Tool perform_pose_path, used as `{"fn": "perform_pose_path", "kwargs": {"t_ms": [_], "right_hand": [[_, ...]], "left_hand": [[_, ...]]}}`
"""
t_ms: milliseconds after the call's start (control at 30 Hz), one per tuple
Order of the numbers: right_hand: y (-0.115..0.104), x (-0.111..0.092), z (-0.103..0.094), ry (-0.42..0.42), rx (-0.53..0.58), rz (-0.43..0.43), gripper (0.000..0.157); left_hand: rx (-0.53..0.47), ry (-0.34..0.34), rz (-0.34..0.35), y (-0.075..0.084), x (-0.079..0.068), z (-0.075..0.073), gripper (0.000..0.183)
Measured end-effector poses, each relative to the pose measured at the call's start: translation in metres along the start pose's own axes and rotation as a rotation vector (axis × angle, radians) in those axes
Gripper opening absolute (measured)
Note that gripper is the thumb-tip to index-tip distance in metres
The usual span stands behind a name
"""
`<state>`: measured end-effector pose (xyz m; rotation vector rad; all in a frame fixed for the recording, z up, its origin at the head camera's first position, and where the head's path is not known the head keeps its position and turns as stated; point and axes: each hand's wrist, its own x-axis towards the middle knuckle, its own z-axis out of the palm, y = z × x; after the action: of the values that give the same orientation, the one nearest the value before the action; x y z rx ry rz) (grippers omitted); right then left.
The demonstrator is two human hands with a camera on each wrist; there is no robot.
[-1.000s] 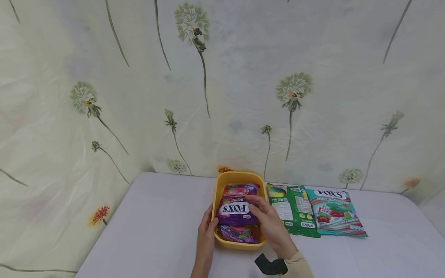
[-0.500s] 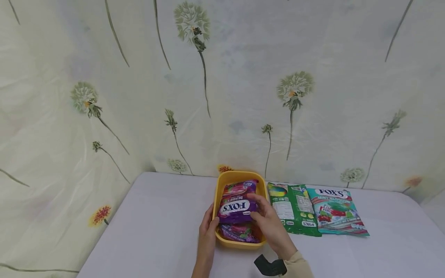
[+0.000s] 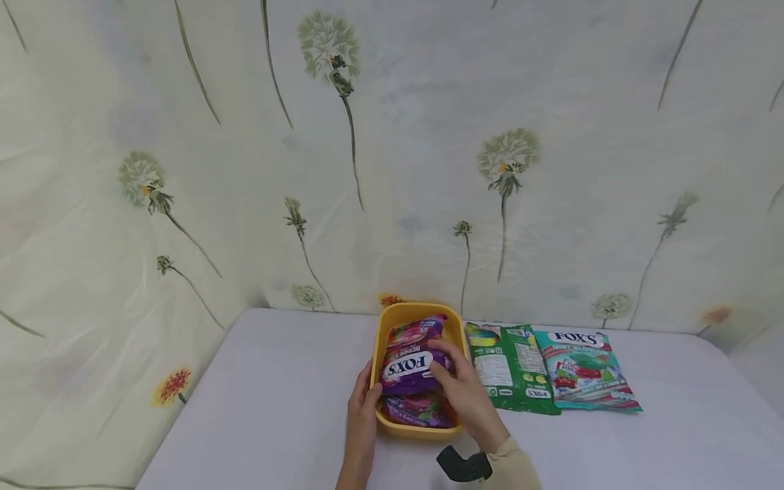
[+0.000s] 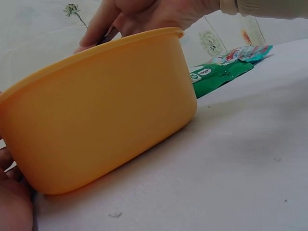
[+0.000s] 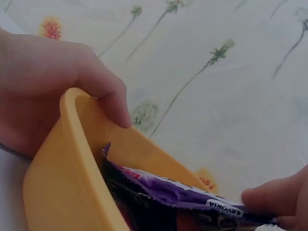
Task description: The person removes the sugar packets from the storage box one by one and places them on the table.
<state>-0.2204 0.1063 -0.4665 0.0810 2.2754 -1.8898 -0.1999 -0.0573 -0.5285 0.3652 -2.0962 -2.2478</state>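
My left hand (image 3: pixel 363 403) grips the yellow bin (image 4: pixel 106 115), thumb over its rim; my right hand (image 3: pixel 464 393) pinches the upper purple bag (image 3: pixel 405 366). A steady bin should help.

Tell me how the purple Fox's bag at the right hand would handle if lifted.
The purple bag would probably bend, since its wrapper shows creases. Its sheen suggests it may be slightly slippery. Its flattish shape makes rolling unlikely.

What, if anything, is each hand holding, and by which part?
Right hand: purple Fox's bag, pinched at its right edge. Left hand: yellow tub, gripped by its left rim.
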Motion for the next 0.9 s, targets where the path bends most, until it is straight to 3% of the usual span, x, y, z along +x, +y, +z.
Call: {"fn": "perform_pose_path", "kwargs": {"t_ms": [200,533,900], "right_hand": [[0.004,0.004,0.004,-0.002,-0.039,0.015,0.051],[0.005,0.011,0.012,0.071,-0.112,0.041,0.046],[0.003,0.009,0.012,0.132,-0.061,-0.008,0.047]], "left_hand": [[-0.001,0.009,-0.026,-0.003,0.000,-0.001,0.048],[-0.004,0.005,-0.015,-0.002,0.000,0.002,0.048],[0.000,0.010,-0.010,-0.002,0.002,0.000,0.048]]}}
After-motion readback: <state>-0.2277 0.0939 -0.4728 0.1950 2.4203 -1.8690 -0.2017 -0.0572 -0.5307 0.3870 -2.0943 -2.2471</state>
